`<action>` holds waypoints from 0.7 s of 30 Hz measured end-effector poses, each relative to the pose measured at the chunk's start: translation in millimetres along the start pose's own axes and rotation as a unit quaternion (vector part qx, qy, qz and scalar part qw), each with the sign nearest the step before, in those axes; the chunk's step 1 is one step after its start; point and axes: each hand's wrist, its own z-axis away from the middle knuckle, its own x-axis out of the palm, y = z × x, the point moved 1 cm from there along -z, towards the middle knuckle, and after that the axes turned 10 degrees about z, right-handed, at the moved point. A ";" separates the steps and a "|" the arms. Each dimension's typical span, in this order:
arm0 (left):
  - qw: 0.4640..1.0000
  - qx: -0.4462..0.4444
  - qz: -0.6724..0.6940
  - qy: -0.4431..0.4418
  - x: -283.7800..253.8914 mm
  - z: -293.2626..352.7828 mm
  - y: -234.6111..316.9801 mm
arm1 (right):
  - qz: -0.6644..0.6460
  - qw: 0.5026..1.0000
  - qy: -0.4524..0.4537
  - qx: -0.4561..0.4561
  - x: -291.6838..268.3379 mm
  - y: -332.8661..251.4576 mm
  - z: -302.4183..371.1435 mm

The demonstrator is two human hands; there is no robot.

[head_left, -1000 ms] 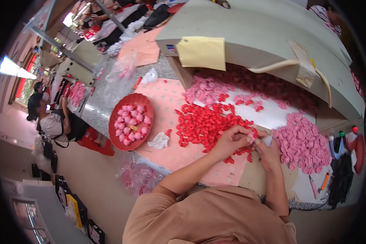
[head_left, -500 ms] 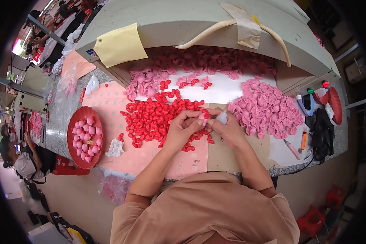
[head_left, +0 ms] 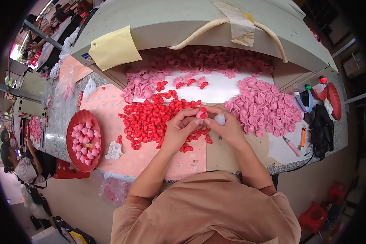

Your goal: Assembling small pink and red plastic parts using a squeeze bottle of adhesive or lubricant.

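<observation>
My left hand (head_left: 182,129) and my right hand (head_left: 227,127) meet over the middle of the worktable. Together they pinch a small pink piece with a red piece on it (head_left: 201,114) at the fingertips. A small white object (head_left: 219,118) sits in my right hand. Under and left of my hands lies a heap of small red pieces (head_left: 150,118). A heap of pink shell-like pieces (head_left: 264,107) lies just to the right.
A red round tray (head_left: 75,126) with pink assembled pieces stands at the left. More dark pink pieces (head_left: 207,59) lie under the grey shelf (head_left: 191,24). Glue bottles (head_left: 307,97), a black bag (head_left: 321,128) and pens (head_left: 297,142) are at the right. Another person (head_left: 22,162) sits far left.
The view has shifted left to right so the hands sit mid-frame. My hands stay together and have lifted slightly, now holding the pink and red piece between the fingertips.
</observation>
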 end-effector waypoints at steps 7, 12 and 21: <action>0.997 0.047 0.017 -0.050 2.9 0.8 1.8 | 0.156 0.972 0.084 -0.152 3.9 -7.6 3.3; 0.995 0.083 -0.033 -0.050 0.5 -1.0 -0.2 | 0.227 0.938 0.126 -0.228 8.6 -10.7 4.6; 0.990 0.109 -0.030 -0.081 9.7 -2.5 2.8 | 0.207 0.955 0.130 -0.169 5.7 -9.0 2.7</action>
